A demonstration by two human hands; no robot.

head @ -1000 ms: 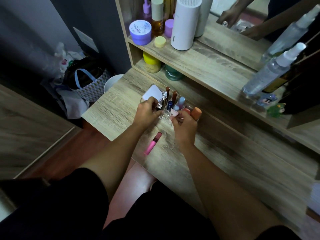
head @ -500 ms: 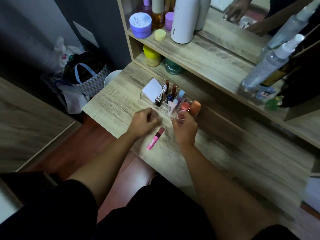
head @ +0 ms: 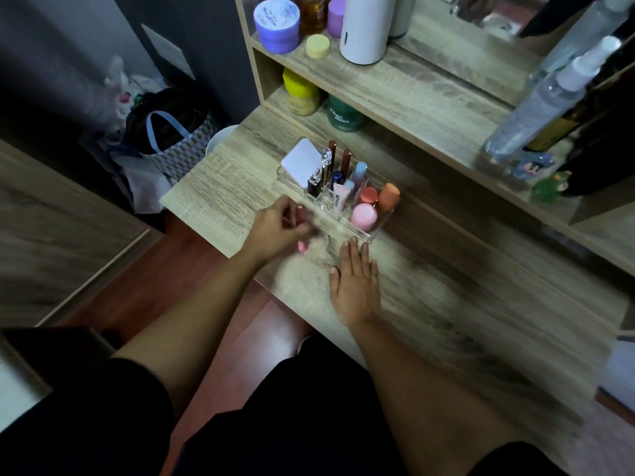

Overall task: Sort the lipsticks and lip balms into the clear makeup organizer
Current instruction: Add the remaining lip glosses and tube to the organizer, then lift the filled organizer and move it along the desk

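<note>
The clear makeup organizer point(head: 367, 236) stands on the wooden desk point(head: 446, 304). It holds a white compact point(head: 300, 161), several upright lipsticks and tubes point(head: 338, 176), a pink round balm point(head: 363, 216) and two orange-capped sticks point(head: 388, 197). Just left of the organizer's front, my left hand point(head: 276, 231) is closed around a pink lip gloss tube point(head: 302, 247). Only the tube's pink ends show, and they are blurred. My right hand point(head: 355, 281) lies flat on the desk in front of the organizer with fingers spread, holding nothing.
A raised shelf behind the organizer carries jars point(head: 277, 25), a white cylinder point(head: 366, 29) and spray bottles point(head: 536, 111), with a mirror behind. A yellow jar point(head: 300, 92) and a green jar point(head: 343, 115) sit under the shelf. Bags point(head: 165, 139) lie on the floor at left.
My left hand dropped from the organizer to the pink tube lying on the desk and closed on it. My right hand left the organizer and now lies flat on the desk.
</note>
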